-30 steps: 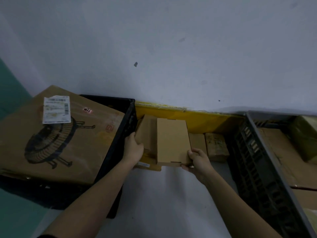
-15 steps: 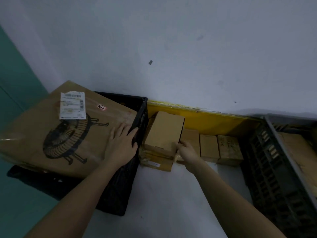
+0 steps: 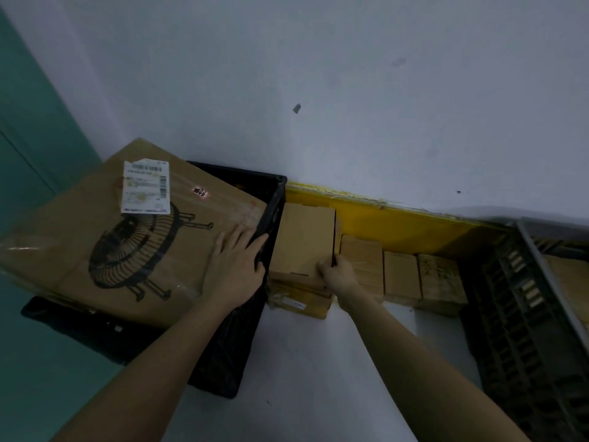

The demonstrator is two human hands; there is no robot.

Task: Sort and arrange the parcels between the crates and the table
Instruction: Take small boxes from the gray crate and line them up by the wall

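Observation:
A plain brown cardboard box point(image 3: 304, 239) lies on top of a flat parcel point(image 3: 299, 301) on the white table, right beside the black crate point(image 3: 271, 212). My right hand point(image 3: 336, 274) grips the box's near right corner. My left hand point(image 3: 236, 266) lies flat on the large fan-printed carton point(image 3: 127, 237) that fills the black crate, its thumb at the crate's rim. Three smaller brown parcels point(image 3: 401, 274) stand in a row to the right of the box.
A grey crate point(image 3: 526, 314) holding cardboard boxes stands at the right edge. A yellow strip point(image 3: 398, 224) runs along the wall behind the parcels. Bare white table point(image 3: 318, 378) lies between the two crates. A teal surface is at far left.
The plain box went from upright in both hands to lying flat on the parcel beside the black crate. My left hand left it and moved onto the fan carton.

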